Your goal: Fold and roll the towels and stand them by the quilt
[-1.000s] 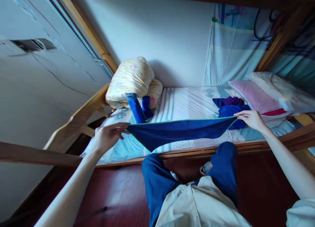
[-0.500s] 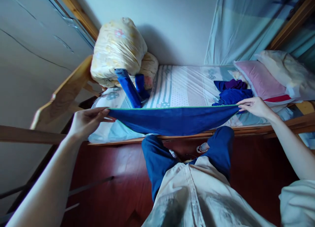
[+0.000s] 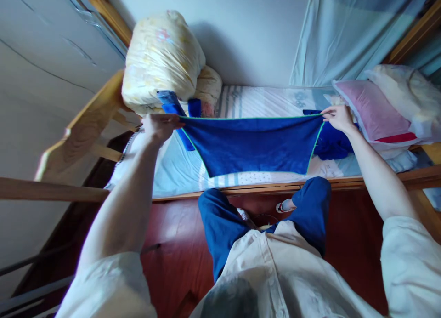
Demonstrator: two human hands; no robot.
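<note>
A blue towel [image 3: 257, 145] with a bright green edge is stretched out between my two hands, its lower part hanging over the front of the bed. My left hand [image 3: 160, 126] pinches its upper left corner. At the upper right corner, my right hand [image 3: 337, 117] grips the cloth between thumb and fingers. Behind the towel on the left lie folded blue cloths [image 3: 171, 103], leaning against a bundled quilt. Close by my right hand sits a crumpled blue cloth [image 3: 332, 142], partly covered by the towel and the hand.
A cream quilt bundle [image 3: 163, 56] stands at the bed's left end. To the right are a pink pillow [image 3: 374, 109] and a plastic-wrapped bundle [image 3: 406, 97]. The patterned bed sheet [image 3: 265, 99] covers the mattress. A wooden rail [image 3: 51, 189] crosses at left.
Both my hands have moved up and away over the bed and slightly closer together. The towel, sagging in a curve before, now hangs spread out with its lower corners showing.
</note>
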